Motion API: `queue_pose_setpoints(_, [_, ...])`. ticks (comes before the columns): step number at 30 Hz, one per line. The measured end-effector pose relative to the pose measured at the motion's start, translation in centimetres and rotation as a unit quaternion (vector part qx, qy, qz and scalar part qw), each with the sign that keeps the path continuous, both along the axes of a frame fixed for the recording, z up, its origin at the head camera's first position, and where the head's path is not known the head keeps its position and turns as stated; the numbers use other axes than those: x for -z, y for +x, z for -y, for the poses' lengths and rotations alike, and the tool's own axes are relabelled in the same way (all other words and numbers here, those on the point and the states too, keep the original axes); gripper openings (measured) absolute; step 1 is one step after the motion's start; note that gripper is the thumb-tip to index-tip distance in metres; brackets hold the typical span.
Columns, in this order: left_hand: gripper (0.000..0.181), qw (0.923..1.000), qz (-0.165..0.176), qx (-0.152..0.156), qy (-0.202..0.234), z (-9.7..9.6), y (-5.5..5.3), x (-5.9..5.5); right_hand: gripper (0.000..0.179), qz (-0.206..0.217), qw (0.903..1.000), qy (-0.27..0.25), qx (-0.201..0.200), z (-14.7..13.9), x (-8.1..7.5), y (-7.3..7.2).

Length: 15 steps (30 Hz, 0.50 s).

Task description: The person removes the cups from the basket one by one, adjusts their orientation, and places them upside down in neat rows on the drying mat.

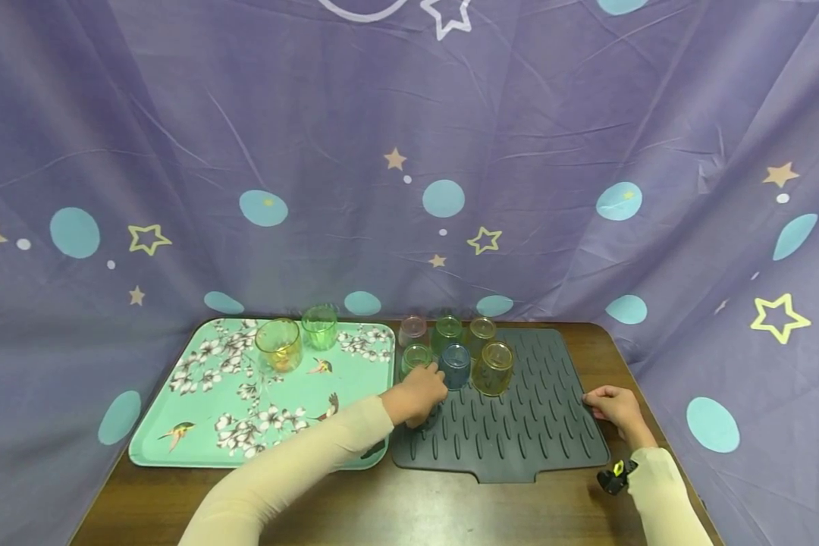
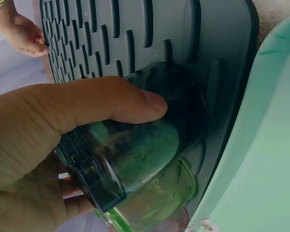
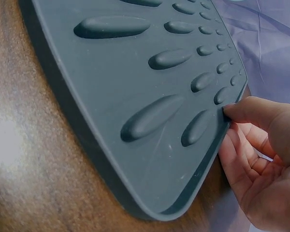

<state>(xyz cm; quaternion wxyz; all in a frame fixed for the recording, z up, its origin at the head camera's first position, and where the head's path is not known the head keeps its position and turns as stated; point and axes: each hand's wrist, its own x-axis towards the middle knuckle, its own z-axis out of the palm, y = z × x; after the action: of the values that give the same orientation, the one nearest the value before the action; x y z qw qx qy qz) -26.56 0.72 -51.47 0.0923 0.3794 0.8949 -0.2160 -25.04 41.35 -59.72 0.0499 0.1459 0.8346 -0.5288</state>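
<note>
Left hand [image 1: 419,393] is gripping a dark glass [image 2: 150,137] between thumb and fingers, over the mat [image 1: 532,425]. Looks upside down, probably for draining, same as the green glass [image 1: 417,354] just beyond that hand. Right hand [image 1: 617,409] pinches the mat's edge, I'd guess so it doesn't slide.

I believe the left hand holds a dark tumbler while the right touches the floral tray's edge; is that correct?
Not the tray: in the right wrist view, the right hand touches the edge of the drying mat. The left hand holds a dark tumbler.
</note>
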Motion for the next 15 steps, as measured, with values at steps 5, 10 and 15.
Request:
queue_pose_setpoints(5, [0.056, 1.0000, -0.001, -0.007, -0.007, -0.07, 0.03, -0.02, 0.015, 0.000, 1.0000, 0.002, -0.001, 0.03, -0.06, 0.01])
queue_pose_setpoints(10, [0.061, 0.9999, -0.001, -0.010, -0.011, -0.04, 0.22, -0.06, 0.017, 0.003, 1.0000, 0.005, 0.000, 0.05, -0.12, 0.05])
queue_pose_setpoints(15, [0.069, 0.9996, 0.010, -0.023, 0.014, 0.09, 0.34, -0.04, 0.015, 0.004, 1.0000, 0.004, 0.004, 0.09, -0.21, 0.11])
